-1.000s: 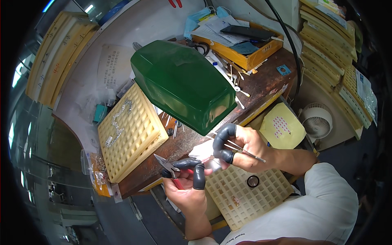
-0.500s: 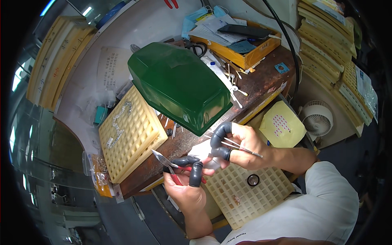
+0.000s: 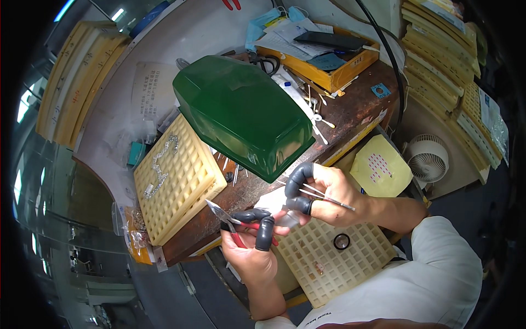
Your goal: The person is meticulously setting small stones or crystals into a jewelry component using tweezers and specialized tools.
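My left hand (image 3: 253, 264), with black finger covers, is closed around a pair of pliers (image 3: 219, 213) with red handles, its metal jaws pointing up and left. Facing it, my right hand (image 3: 331, 189), also in black finger covers, pinches thin metal tweezers (image 3: 341, 203) that slant across the fingers. Between the fingertips a translucent piece (image 3: 292, 218) catches bright light; I cannot make out what it is. Below both hands lies a cream gridded tray (image 3: 359, 238) with a black-rimmed round lens (image 3: 342, 241) and a few tiny pieces on it.
A green lamp shade (image 3: 241, 115) hangs just above my hands. On the wooden bench stand a second gridded tray (image 3: 189, 194) bearing a silvery chain (image 3: 159, 164), cotton swabs (image 3: 319, 118) and a yellow box (image 3: 342, 79) of papers. A yellow sheet (image 3: 381, 164) and white fan (image 3: 428, 158) are at right.
The whole view has shifted very slightly. Both hands keep the same grip on the pliers and the tweezers.
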Demonstrator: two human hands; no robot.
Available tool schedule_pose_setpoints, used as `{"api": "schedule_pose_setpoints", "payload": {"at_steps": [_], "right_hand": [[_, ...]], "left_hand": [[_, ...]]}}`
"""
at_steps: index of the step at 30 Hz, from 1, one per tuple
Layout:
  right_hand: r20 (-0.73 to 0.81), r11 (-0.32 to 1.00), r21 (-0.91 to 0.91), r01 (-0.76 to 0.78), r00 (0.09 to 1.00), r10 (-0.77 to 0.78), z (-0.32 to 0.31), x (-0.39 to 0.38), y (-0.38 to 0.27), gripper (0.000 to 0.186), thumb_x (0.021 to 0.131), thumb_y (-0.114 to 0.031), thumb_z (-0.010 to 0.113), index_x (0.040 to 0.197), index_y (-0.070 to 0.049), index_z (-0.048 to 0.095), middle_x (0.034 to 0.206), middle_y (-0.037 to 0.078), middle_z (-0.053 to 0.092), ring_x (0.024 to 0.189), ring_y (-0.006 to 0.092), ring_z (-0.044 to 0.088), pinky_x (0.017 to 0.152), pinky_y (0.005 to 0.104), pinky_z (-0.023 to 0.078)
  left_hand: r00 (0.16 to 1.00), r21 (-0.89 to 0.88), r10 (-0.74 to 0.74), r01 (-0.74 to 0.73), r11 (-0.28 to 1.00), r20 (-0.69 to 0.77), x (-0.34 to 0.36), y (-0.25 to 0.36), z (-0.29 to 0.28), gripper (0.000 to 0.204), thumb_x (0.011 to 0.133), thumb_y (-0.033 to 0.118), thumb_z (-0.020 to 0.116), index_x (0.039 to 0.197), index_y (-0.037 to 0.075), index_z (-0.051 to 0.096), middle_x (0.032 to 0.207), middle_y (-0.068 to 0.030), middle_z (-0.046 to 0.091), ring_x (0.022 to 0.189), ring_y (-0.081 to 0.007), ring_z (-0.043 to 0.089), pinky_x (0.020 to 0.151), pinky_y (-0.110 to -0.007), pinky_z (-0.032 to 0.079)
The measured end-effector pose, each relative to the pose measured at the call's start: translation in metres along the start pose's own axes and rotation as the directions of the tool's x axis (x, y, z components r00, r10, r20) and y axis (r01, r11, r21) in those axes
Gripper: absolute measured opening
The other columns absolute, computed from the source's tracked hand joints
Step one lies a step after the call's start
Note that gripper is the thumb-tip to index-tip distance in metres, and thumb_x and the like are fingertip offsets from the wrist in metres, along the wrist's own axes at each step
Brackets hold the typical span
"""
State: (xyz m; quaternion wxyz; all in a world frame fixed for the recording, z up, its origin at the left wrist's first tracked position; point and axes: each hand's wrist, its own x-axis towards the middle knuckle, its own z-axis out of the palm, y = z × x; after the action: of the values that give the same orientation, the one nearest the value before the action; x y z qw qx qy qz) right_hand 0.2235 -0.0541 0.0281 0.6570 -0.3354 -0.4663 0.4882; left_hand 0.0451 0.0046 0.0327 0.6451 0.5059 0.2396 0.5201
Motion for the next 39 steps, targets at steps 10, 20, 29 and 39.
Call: {"api": "schedule_pose_setpoints", "payload": {"at_steps": [10, 20, 29, 39], "right_hand": [[-0.012, 0.999, 0.024, 0.033, 0.999, -0.033, -0.004, 0.0, 0.005, 0.018, 0.091, 0.0, 0.06, 0.107, 0.002, 0.052, 0.092, 0.01, 0.064, 0.074, 0.012, 0.063, 0.068, 0.027, 0.054], [-0.014, 1.0, 0.011, 0.027, 1.0, -0.027, -0.006, -0.002, 0.004, 0.019, 0.089, 0.005, 0.059, 0.107, 0.003, 0.052, 0.093, 0.01, 0.064, 0.078, 0.0141, 0.065, 0.069, 0.0287, 0.054], [0.007, 0.984, -0.149, 0.094, 0.996, -0.094, -0.01, -0.003, 0.004, 0.019, 0.089, 0.006, 0.058, 0.107, 0.002, 0.053, 0.096, 0.011, 0.066, 0.084, 0.0134, 0.066, 0.076, 0.0281, 0.055], [0.007, 0.896, -0.38, 0.229, 0.969, -0.245, -0.015, -0.004, 0.008, 0.027, 0.082, -0.007, 0.064, 0.108, -0.002, 0.058, 0.092, 0.008, 0.067, 0.084, 0.0137, 0.066, 0.075, 0.0286, 0.052]], "left_hand": [[1.0, 0.055, 0.003, -0.003, 0.998, -0.007, 0.001, -0.001, 0.002, 0.029, 0.085, -0.01, 0.065, 0.108, -0.002, 0.05, 0.096, -0.0164, 0.064, 0.084, -0.0314, 0.072, 0.061, -0.034, 0.064], [0.998, 0.095, 0.064, -0.064, 0.993, 0.004, -0.002, -0.003, 0.002, 0.032, 0.086, -0.008, 0.067, 0.11, -0.002, 0.048, 0.097, -0.0168, 0.064, 0.086, -0.0324, 0.072, 0.065, -0.035, 0.064], [0.998, 0.185, 0.058, -0.056, 0.981, -0.009, -0.005, 0.004, 0.003, 0.035, 0.085, -0.012, 0.065, 0.112, -0.004, 0.046, 0.1, -0.0168, 0.065, 0.088, -0.0353, 0.072, 0.07, -0.035, 0.064], [0.999, 0.273, 0.039, -0.046, 0.961, 0.029, -0.007, 0.009, 0.009, 0.03, 0.086, -0.013, 0.065, 0.109, -0.004, 0.049, 0.098, -0.0178, 0.066, 0.087, -0.0333, 0.073, 0.068, -0.033, 0.064]]}}
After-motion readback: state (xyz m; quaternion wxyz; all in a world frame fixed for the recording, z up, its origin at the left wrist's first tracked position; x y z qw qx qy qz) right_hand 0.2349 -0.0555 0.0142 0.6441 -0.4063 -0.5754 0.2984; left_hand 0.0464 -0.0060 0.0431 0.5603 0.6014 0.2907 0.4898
